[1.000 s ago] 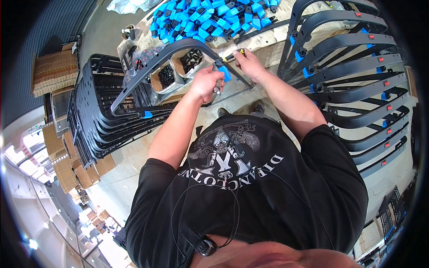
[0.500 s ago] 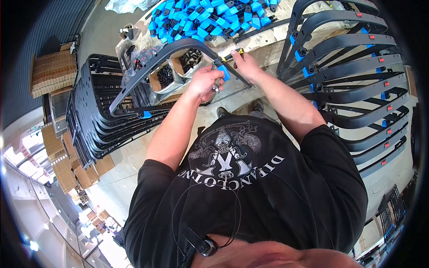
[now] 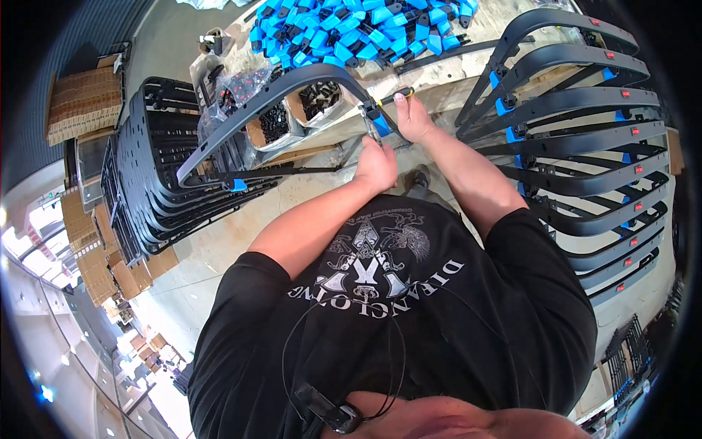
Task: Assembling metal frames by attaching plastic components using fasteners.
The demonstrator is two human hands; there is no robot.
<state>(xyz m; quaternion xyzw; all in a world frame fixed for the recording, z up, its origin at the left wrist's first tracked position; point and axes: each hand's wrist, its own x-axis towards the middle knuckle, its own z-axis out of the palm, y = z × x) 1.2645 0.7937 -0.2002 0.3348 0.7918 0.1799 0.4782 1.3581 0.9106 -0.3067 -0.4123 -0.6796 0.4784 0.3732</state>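
In front of me stands a curved black metal frame (image 3: 274, 88) with a blue plastic bracket (image 3: 380, 126) at its right-hand end. My right hand (image 3: 412, 118) is closed around the black-and-yellow handle of a screwdriver (image 3: 398, 96), which points left at the frame just above the bracket. Below, my left hand (image 3: 377, 164) grips a slim silver hand tool (image 3: 371, 129); its upper end reaches the bracket's left side. The tool's exact kind is hard to make out, and its lower part is hidden in the hand. Another blue bracket (image 3: 238, 185) sits at the frame's lower left corner.
Blue plastic brackets (image 3: 358, 33) lie heaped on the workbench (image 3: 431, 69). Two boxes of small black parts (image 3: 318, 99) stand at its near edge. Finished-looking curved frames (image 3: 599, 139) hang in a row at right; black frames (image 3: 153, 168) are stacked at left, beside cardboard boxes (image 3: 88, 110).
My left hand has moved right and toward me, and its silver tool now points up at the bracket. My right hand with the screwdriver has shifted slightly right and toward me.
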